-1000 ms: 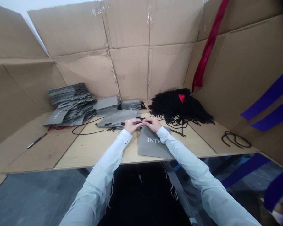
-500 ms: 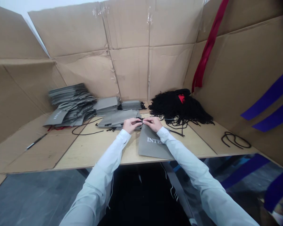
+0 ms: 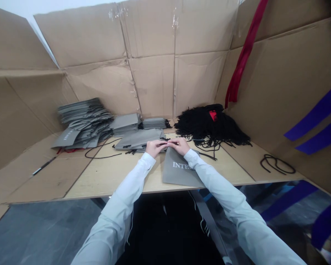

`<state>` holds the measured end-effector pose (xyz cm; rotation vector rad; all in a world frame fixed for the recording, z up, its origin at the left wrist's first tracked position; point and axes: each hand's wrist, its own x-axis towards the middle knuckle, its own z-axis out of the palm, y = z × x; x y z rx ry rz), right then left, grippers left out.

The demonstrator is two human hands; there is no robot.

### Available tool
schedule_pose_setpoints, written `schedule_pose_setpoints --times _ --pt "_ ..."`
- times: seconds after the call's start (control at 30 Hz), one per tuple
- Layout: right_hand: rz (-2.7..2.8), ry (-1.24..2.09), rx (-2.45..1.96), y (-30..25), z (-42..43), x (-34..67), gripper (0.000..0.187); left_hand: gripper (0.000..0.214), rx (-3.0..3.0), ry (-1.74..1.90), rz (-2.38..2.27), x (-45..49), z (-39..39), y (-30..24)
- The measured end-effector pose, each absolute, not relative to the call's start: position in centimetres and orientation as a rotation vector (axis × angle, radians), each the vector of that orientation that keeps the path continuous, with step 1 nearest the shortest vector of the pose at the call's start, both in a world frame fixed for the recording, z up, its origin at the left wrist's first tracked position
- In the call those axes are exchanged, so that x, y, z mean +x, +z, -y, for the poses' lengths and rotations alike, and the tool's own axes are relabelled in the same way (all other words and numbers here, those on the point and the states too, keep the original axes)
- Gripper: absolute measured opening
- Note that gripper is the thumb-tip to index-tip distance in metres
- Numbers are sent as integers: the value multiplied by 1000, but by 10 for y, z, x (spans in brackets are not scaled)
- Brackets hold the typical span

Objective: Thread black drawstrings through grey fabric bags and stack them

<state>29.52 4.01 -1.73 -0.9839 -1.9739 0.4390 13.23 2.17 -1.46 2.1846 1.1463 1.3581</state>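
Observation:
A grey paper bag (image 3: 178, 169) with white lettering starting "INTE" lies flat at the table's front, its top edge near my hands. My left hand (image 3: 155, 148) and my right hand (image 3: 179, 146) meet at that top edge. Between their fingertips runs a thin black cord (image 3: 167, 142), pinched by both hands. Part of the bag's top edge is hidden behind my fingers. Directly behind my hands lies another flat grey bag (image 3: 138, 139), with black cord ends at its edge.
Stacks of grey bags (image 3: 84, 123) stand back left, and a black cord heap (image 3: 209, 125) lies back right. A loose cord (image 3: 277, 164) rests at right, a black-and-silver pen (image 3: 44, 165) at left. Cardboard walls (image 3: 149, 84) surround the wooden table (image 3: 105, 180).
My left hand has shifted slightly right and my fingertips are closer on the cord. The bag and the stacks stay in place.

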Motion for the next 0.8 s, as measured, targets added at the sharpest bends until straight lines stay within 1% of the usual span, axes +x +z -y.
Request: schedule_pose_setpoints --times 0.37,0.57,0.63,0.73,0.8 --pt "1934 433 -1003 -14 -39 296 20 27 1932 1391 -1158 134 -24 -14" --pt "1940 424 -996 -14 -39 297 18 31 1769 1367 -998 133 -29 -17" --pt "1929 433 -1020 -15 -41 297 16 40 1677 1319 -944 132 -31 -18" --pt "1908 437 -1051 -17 -44 299 15 65 1570 1259 -931 131 -32 -20" --pt "1924 429 -1054 -18 -47 299 14 70 1575 1227 -934 132 -33 -21"
